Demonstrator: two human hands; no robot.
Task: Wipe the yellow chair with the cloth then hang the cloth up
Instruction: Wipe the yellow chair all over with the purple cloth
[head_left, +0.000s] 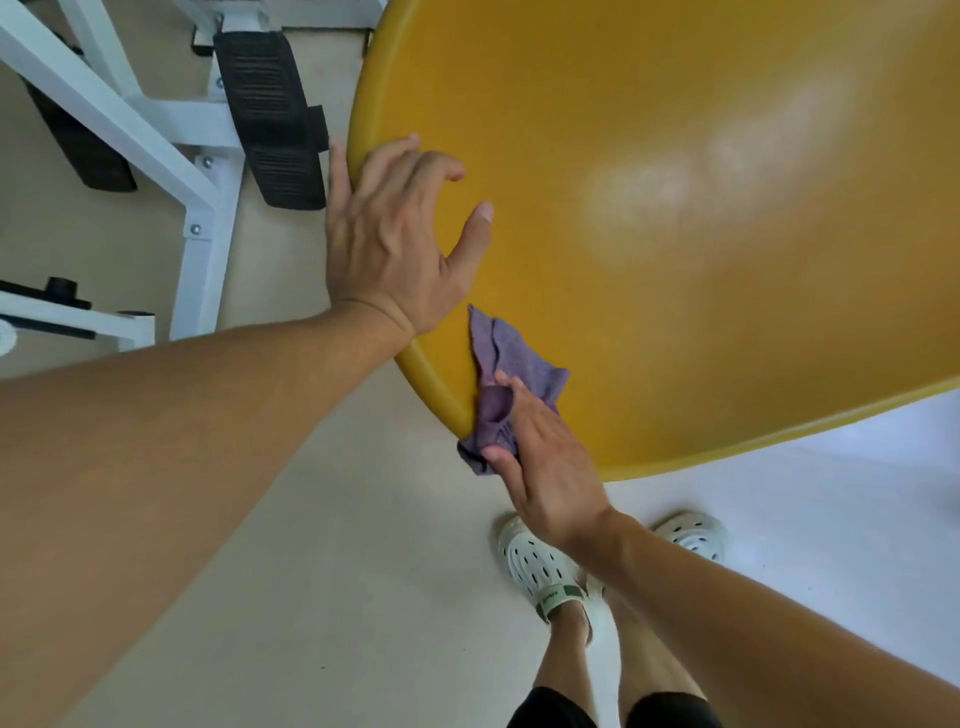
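The yellow chair (675, 234) fills the upper right of the view, a broad smooth curved shell with glare near its middle. My left hand (400, 234) rests on the chair's left rim, fingers spread over the edge and thumb on the inner face. A crumpled purple cloth (506, 374) lies against the lower left rim. My right hand (540, 457) presses it to the chair, thumb and fingers gripping the cloth's lower part, which hangs past the rim.
A white metal frame (156, 135) with black ribbed foot pads (270, 114) stands close to the chair's left on the beige floor. My feet in white perforated clogs (540, 566) stand below the chair's front edge.
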